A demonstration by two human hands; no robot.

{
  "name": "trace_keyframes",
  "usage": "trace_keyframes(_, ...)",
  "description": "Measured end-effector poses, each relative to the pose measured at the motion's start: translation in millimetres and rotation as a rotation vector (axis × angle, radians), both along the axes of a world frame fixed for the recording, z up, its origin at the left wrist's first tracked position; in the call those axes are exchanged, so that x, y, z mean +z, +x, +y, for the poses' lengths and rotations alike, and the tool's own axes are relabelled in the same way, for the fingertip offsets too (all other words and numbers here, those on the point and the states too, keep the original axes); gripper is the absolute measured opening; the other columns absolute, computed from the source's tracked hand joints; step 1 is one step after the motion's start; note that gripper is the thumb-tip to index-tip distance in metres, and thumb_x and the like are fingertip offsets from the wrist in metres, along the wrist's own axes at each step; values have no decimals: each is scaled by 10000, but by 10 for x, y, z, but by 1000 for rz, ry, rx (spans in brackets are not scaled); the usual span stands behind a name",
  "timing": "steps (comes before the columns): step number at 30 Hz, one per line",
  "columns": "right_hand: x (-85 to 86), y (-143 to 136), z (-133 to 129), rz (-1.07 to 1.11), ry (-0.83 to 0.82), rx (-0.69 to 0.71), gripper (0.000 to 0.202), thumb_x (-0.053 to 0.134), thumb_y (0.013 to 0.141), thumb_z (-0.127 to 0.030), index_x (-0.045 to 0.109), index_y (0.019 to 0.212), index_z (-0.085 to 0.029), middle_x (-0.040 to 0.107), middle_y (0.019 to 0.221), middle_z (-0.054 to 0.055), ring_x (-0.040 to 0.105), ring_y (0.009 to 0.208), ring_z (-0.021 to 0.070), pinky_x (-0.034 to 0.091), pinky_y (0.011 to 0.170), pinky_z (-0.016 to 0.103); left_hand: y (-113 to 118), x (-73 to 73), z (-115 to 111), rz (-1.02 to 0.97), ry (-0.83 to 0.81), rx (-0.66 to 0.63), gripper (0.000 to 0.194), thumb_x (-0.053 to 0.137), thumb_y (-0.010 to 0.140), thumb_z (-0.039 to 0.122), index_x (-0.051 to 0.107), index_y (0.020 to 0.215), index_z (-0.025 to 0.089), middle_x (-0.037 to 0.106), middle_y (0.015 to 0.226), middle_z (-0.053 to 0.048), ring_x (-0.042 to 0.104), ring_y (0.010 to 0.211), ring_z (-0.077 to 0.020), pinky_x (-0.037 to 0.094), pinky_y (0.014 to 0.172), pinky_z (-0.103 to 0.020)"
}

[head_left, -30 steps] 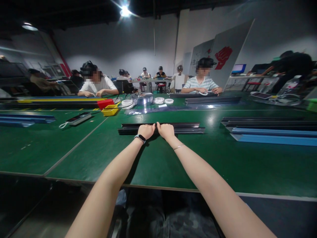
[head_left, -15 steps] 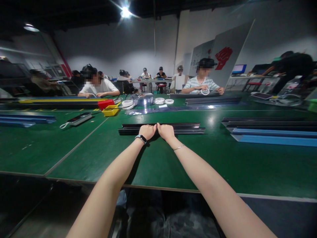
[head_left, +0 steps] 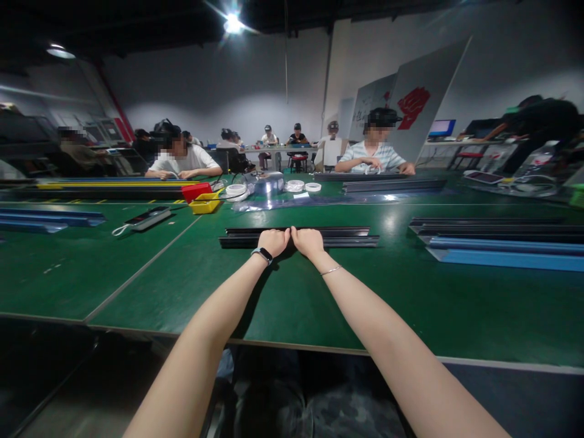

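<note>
Black rails [head_left: 349,241] lie well in from the bench's [head_left: 182,292] near edge, roughly parallel. My left hand [head_left: 274,243] and right hand [head_left: 309,241] clasp them mid-length, thumbs nearly meeting, presumably for even pressure.

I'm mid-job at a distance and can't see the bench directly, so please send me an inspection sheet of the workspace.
Surface: glossy green tabletop, pale seam left of the hands.
Work piece: long black channel-shaped profile, lying crosswise; one piece or two, cannot tell.
Clutter: red plastic bin beside yellow open plastic bin; flat white ring-shaped roll; blue angled profile to the right.
Hands: left hand and right hand both closed over the black profile, thumbs nearly meeting; fingertips hidden.
Cables: white looped cable at far right, details blurred.
Surroundings: across the table, a person in a white shirt and another in a striped shirt.
</note>
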State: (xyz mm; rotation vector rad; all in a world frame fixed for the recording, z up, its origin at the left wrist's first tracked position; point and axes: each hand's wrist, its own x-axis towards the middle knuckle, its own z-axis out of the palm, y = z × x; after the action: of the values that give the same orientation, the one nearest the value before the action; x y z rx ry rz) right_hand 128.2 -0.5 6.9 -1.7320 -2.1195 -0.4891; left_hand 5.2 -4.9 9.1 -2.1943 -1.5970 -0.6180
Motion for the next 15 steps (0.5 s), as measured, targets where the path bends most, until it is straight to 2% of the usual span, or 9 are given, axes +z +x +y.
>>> trace_keyframes(10,42,55,-31,-56,-9,68,597,78,832,-363,607,855,-87,605,759,150,553,721,175,353,641,268,6,-11,-5,12,18,13,575,145,819,399,616,697,92,590,665,-122,548,663,-174,355,595,-265)
trace_keyframes(15,19,49,-9,-21,23,71,583,96,833,-367,619,790,-113,610,725,128,558,699,179,355,631,274,2,-14,-8,14,6,18,567,151,819,399,614,708,91,591,671,-122,548,672,-169,354,598,-259)
